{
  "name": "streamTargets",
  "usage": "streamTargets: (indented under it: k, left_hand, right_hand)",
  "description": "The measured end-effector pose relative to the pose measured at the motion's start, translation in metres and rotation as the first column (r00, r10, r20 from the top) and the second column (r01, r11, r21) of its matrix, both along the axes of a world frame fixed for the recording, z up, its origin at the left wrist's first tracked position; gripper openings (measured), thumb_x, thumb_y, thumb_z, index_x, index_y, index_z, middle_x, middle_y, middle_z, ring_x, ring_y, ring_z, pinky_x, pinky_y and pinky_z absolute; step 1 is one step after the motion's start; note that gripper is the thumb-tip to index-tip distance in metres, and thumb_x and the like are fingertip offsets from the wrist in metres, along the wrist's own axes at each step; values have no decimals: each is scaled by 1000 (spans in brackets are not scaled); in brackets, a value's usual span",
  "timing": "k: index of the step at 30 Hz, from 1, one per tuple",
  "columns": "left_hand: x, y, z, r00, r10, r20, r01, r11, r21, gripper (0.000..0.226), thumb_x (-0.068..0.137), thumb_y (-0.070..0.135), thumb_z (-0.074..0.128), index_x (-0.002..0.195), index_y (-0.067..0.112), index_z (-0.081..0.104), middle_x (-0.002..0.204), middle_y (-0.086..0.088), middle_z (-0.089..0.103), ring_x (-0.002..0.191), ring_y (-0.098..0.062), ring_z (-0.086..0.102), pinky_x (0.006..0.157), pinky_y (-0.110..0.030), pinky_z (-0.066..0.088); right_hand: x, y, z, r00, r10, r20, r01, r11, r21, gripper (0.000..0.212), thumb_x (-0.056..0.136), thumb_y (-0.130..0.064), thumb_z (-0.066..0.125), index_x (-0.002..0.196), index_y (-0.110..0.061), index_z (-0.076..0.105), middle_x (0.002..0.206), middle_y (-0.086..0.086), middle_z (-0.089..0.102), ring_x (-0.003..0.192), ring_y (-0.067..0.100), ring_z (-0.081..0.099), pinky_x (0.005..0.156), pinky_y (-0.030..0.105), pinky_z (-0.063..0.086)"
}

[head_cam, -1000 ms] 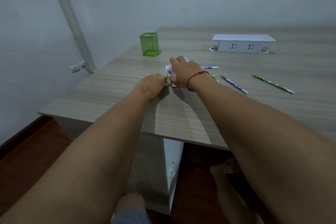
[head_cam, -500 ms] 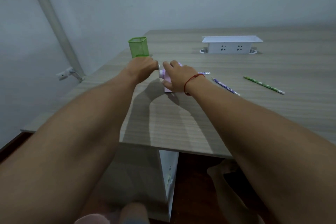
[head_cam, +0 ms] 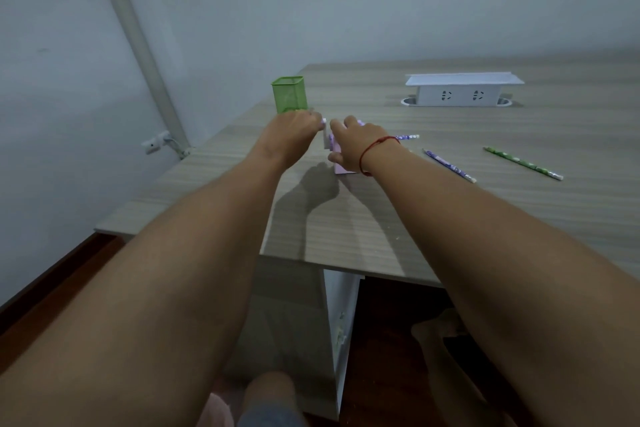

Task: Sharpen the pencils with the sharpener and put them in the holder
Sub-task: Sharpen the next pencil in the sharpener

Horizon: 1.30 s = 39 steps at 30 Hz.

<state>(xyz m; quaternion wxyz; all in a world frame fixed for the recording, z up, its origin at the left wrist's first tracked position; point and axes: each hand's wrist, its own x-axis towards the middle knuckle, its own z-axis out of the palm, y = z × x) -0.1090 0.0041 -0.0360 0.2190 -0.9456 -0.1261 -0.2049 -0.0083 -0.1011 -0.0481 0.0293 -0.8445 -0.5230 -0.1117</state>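
A pink crank sharpener (head_cam: 341,167) stands on the wooden table (head_cam: 450,211). My right hand (head_cam: 353,144), with a red string at the wrist, grips it from above and hides most of it. My left hand (head_cam: 294,130) grips the white crank handle (head_cam: 324,121) at the sharpener's left side. A blue-patterned pencil (head_cam: 408,137) sticks out to the right from behind my right wrist. A purple pencil (head_cam: 449,166) and a green pencil (head_cam: 523,163) lie loose to the right. The green mesh holder (head_cam: 289,94) stands just behind my left hand.
A white pop-up socket box (head_cam: 462,90) sits at the back of the table. The table's front edge (head_cam: 346,267) runs below my forearms, and its left corner is near a wall with a slanted pipe (head_cam: 138,45). My feet show on the dark floor.
My left hand has swung from low in front of the sharpener up to its far left side, turning the crank. My right hand stayed on the sharpener. The camera shifted slightly.
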Motion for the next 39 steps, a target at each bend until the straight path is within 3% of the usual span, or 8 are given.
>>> streamTargets:
  k: [6, 17, 24, 28, 39]
  left_hand:
    - [-16, -13, -20, 995, -60, 81, 69, 991, -114, 17, 94, 5, 48, 105, 4, 60, 97, -22, 67, 86, -43, 64, 63, -44, 46]
    - [-20, -13, -36, 989, -131, 62, 143, 957, -254, 25, 100, 21, 42, 108, 5, 59, 91, -22, 66, 78, -39, 62, 67, -43, 49]
    - [-9, -14, -54, 994, 42, -104, -62, 977, -204, 23, 98, 11, 40, 108, 3, 60, 104, -18, 65, 92, -34, 64, 80, -41, 51]
    - [6, -1, -57, 976, 76, -203, -110, 981, -159, 25, 98, 14, 41, 107, 3, 63, 106, -18, 66, 96, -33, 64, 81, -40, 50]
    - [31, 16, -45, 956, 146, -252, -183, 975, -128, 27, 96, 14, 42, 108, 4, 64, 107, -20, 64, 100, -38, 62, 78, -40, 46]
  right_hand:
    - [0, 2, 1, 1000, -10, -21, 10, 1000, -2, 56, 94, -39, 50, 140, -12, 34, 144, 15, 38, 128, 35, 45, 101, 43, 41]
    - [6, 6, 4, 1000, 0, -30, -1, 999, -35, 55, 94, -40, 50, 137, -11, 36, 140, 16, 41, 122, 36, 49, 97, 41, 42]
    - [11, 6, 3, 998, 27, -51, -28, 999, -32, 56, 93, -40, 51, 139, -12, 36, 142, 16, 40, 121, 37, 50, 96, 40, 42]
    - [12, 6, -1, 998, 47, -45, -47, 999, 8, 55, 92, -38, 49, 139, -12, 36, 142, 16, 40, 122, 37, 50, 96, 40, 42]
    - [13, 6, -7, 998, 57, -24, -53, 992, 115, 49, 89, -33, 51, 132, -12, 42, 136, 13, 45, 122, 35, 49, 96, 40, 42]
